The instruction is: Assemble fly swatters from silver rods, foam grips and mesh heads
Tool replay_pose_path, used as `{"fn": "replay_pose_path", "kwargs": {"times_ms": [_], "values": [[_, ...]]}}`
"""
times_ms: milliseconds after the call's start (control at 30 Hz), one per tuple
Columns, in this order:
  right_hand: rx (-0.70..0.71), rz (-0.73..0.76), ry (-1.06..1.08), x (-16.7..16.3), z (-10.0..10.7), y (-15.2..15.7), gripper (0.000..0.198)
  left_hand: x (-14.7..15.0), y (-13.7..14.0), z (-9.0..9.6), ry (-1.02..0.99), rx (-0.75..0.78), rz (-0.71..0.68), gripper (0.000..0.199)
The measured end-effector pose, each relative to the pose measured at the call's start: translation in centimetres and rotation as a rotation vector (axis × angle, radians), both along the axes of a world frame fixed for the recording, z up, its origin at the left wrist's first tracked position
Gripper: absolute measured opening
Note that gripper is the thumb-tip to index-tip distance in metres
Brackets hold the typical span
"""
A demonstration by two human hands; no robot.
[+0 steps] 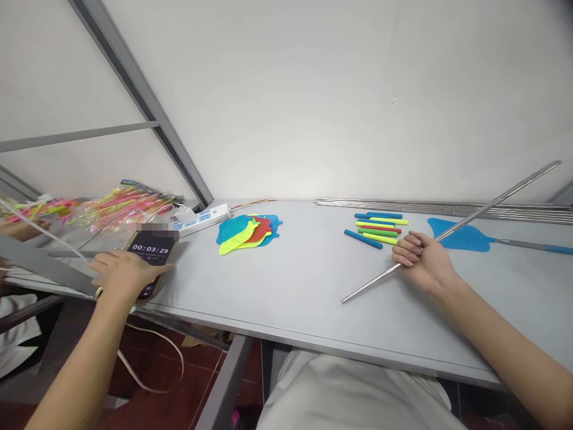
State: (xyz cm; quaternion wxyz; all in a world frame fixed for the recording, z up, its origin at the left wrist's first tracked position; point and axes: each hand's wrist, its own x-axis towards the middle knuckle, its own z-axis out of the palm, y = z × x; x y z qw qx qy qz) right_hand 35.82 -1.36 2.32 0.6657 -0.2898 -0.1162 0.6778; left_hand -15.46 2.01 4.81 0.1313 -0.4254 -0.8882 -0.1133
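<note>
**Metal rod in the right hand, left hand on a phone**

Read the counter [286, 292] as a clock face, with 12 at the wall. Around 3 o'clock, the right hand [425, 264] is closed in a fist around a metal rod [496, 203]. The rod slants through the fist, its lower tip pointing to 8 o'clock and its upper end to 2; whether that lower tip touches the counter is unclear.

At 9 o'clock, the left hand [117, 272] lies across a phone [156, 255] reading 00:03:29, fingers spread and thumb stretched over the screen; whether it grips the phone cannot be told.

At 10 o'clock sits a pile of blue, yellow and red swatter heads [239, 240], with a white power strip [203, 221] just beyond. Coloured tubes [379, 230] lie together at 2 o'clock, near the fist. Further metal rods [430, 208] run along the wall from 12 towards 2. A blue swatter [461, 236] lies past the right hand at 3 o'clock. Plastic-wrapped bright pieces [128, 206] are heaped towards 10 o'clock, beyond the phone.
</note>
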Motion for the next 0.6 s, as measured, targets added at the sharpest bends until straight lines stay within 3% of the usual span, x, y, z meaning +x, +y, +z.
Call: {"fn": "replay_pose_path", "kwargs": {"times_ms": [67, 600], "values": [[-0.005, 0.001, 0.003, 0.0, 0.0, 0.0, 0.026, 0.6, -0.4, 0.1, 0.065, 0.054, 0.06, 0.115], [-0.02, 0.009, 0.009, 0.2, -0.2, 0.1, 0.025, 1.0, -0.7, -0.1, 0.145, 0.084, 0.046, 0.109]]}}
